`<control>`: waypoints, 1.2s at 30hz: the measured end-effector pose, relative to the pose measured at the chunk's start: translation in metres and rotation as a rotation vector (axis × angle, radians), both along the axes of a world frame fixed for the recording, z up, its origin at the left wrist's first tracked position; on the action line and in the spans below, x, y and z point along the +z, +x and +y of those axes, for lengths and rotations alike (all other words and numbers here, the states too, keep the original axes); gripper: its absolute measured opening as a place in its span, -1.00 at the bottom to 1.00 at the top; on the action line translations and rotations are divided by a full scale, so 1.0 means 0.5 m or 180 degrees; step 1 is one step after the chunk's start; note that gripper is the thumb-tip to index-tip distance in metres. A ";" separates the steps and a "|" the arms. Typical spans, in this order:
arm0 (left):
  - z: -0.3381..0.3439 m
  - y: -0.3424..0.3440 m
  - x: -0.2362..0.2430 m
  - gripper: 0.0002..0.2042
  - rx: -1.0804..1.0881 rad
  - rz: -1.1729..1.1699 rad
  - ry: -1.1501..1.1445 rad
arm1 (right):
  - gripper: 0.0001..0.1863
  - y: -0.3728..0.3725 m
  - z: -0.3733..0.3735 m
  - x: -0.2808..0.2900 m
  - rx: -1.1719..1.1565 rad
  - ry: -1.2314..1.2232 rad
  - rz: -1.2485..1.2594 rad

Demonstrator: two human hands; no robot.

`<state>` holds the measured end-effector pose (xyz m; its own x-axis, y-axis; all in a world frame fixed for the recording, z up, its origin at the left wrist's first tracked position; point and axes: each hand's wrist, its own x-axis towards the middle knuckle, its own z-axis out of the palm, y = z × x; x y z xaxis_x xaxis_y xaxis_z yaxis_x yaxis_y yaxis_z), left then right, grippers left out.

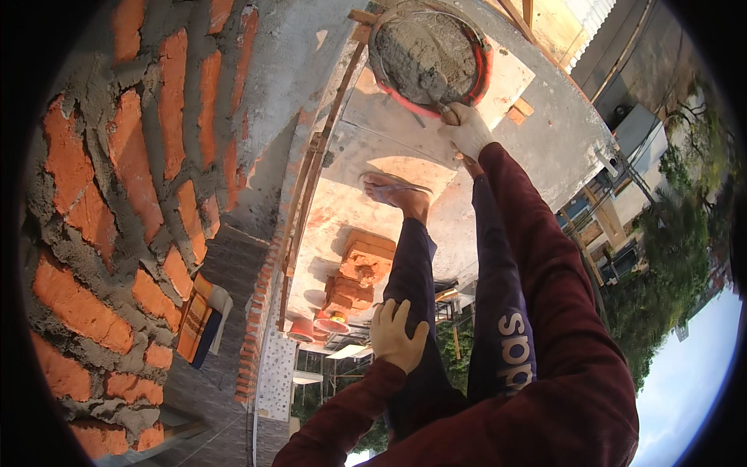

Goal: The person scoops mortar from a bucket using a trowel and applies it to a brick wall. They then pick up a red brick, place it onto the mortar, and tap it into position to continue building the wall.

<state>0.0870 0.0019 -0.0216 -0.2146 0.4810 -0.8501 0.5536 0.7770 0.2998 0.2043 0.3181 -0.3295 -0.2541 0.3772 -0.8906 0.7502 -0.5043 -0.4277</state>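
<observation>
My right hand [471, 132], in a pale work glove, is closed round the handle of a trowel [448, 114]. The trowel's blade dips into wet grey mortar [424, 48], which fills a round red tub [488, 76] at the top of the view. Most of the blade is hidden in the mortar. Lower down, my left hand [398, 336], gloved too, lies on my left leg near the knee. Its fingers are spread and it holds nothing.
At the left stands a brick wall [82, 307] with rough mortar joints. Stacked orange bricks [366, 261] lie on the platform [381, 148] by my sandalled foot [397, 194]. Wooden strips [311, 179] run along the platform's left edge. Trees [661, 272] and buildings show at the right.
</observation>
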 end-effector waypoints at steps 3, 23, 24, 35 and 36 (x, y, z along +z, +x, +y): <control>0.005 -0.006 0.003 -0.40 -0.0038 -0.0073 -0.0066 | -0.75 0.046 -0.046 -0.052 0.0474 0.1461 -0.0091; 0.006 -0.004 0.002 -0.41 -0.0004 -0.0099 -0.0081 | -0.69 0.028 0.009 0.032 0.0394 0.1807 -0.0174; 0.003 -0.004 0.003 -0.41 -0.0022 -0.0118 -0.0100 | -0.70 0.019 0.011 0.026 0.0389 0.1742 -0.0228; 0.021 -0.015 0.001 -0.40 -0.0192 -0.0058 -0.0092 | -0.72 -0.021 -0.019 -0.017 0.0382 0.1111 0.0006; 0.021 -0.014 0.000 -0.40 -0.0191 -0.0047 -0.0064 | -0.70 -0.014 -0.027 -0.013 0.0242 0.1004 0.0102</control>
<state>0.0798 0.0127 -0.0214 -0.1733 0.4754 -0.8625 0.5949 0.7485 0.2930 0.1974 0.3045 -0.3361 -0.3182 0.6122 -0.7238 0.7643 -0.2860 -0.5780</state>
